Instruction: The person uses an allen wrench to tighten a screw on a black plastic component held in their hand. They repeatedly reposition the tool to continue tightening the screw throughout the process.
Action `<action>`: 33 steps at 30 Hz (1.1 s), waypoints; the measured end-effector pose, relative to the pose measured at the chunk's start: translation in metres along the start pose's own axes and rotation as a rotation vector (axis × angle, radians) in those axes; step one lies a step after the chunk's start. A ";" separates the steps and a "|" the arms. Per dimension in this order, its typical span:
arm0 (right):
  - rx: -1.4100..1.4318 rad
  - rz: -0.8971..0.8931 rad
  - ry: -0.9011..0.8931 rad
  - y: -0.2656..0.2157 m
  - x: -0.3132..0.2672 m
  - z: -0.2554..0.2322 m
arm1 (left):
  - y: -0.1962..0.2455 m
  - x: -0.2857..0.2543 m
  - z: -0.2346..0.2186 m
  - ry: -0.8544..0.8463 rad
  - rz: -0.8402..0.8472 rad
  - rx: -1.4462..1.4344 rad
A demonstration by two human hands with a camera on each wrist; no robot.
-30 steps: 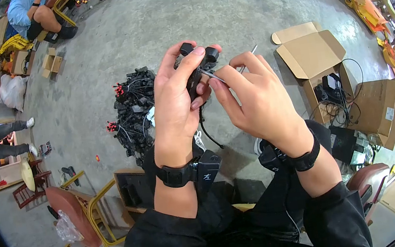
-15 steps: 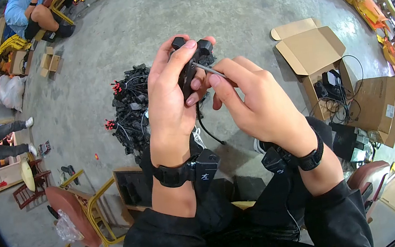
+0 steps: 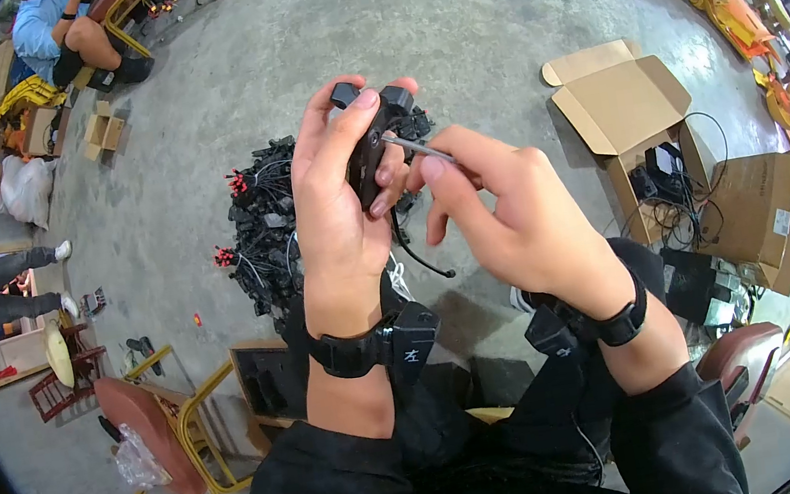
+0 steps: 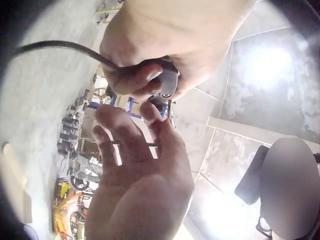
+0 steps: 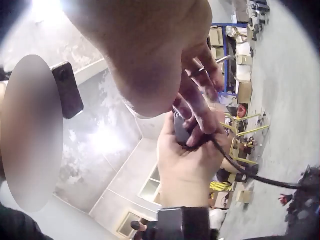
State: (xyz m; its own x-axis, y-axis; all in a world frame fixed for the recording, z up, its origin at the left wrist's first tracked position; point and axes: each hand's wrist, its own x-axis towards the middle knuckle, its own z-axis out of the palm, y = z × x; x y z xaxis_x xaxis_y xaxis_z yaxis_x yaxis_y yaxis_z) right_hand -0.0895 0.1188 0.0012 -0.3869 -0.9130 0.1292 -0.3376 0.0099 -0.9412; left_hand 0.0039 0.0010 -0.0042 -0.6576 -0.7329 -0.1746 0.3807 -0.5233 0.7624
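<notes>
Well, left of the heap of black parts [image 3: 262,220] and nearer the wearer stands a chair [image 3: 123,396], a clear plastic bag [image 3: 140,457] against its back. The heap lies on the floor [image 3: 446,33], thin wires and red tips showing at its left edge.

Just right of the heap, as the head view shows it, the left hand [image 3: 325,196] grips a dark device [image 3: 365,165] raised off the floor. Its thumb lies along the upper part and its other fingers wrap behind, clamped on the body, with some tips showing at the right side. Two blocky ends stick out at the top. The device looks light and stiff, with a hard, probably smooth shell that might turn under a sideways push; the long body seems the best hold, clear of those ends. A black cable [image 3: 422,261] hangs below it, bendy, and would be a poor place to grip.

Farther right of the heap, a thin metal tool [image 3: 421,147] slants toward the device's face; whether its tip touches, I can't tell. The right hand [image 3: 520,204] pinches it between thumb and forefinger, the remaining fingers bent. Well right of the heap sits an open carton [image 3: 622,104].
</notes>
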 end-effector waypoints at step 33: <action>-0.090 -0.087 0.039 0.001 0.000 0.002 | 0.003 -0.002 0.002 0.008 -0.035 0.015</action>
State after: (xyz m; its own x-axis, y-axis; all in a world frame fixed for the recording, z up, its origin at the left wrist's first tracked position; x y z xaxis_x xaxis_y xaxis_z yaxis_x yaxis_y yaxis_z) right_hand -0.0883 0.1179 -0.0006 -0.3853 -0.8955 0.2228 -0.4461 -0.0307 -0.8945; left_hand 0.0047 0.0015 0.0000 -0.6651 -0.7179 -0.2057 0.3482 -0.5419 0.7649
